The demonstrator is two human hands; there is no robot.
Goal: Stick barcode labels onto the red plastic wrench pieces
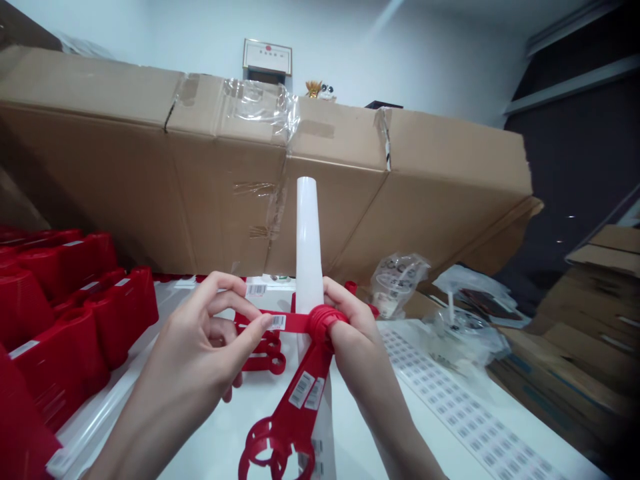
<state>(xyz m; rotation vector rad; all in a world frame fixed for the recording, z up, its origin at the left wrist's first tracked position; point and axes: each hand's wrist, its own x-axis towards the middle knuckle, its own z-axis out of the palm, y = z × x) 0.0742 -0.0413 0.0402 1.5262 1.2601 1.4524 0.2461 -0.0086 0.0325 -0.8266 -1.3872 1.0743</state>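
Observation:
My right hand [355,340] is closed around the ringed ends of several stacked flat red plastic pieces [295,417]. One piece points down toward me, bearing two barcode labels [307,390] and large open rings at its lower end. Another red strip [299,324] reaches left, with a barcode label [277,323] on it. The thumb and a finger of my left hand [210,340] pinch that strip beside the label. A further small label [257,291] is at my left index fingertip. Behind the pieces rises a white tube-like length [309,240].
Stacked red parts [80,307] with labels fill the left side. More red ringed pieces [270,353] lie on the white table. A barcode label sheet [460,400] is at right, beside a bagged cup [393,287] and clear plastic bags [460,327]. Large cardboard [225,173] stands behind.

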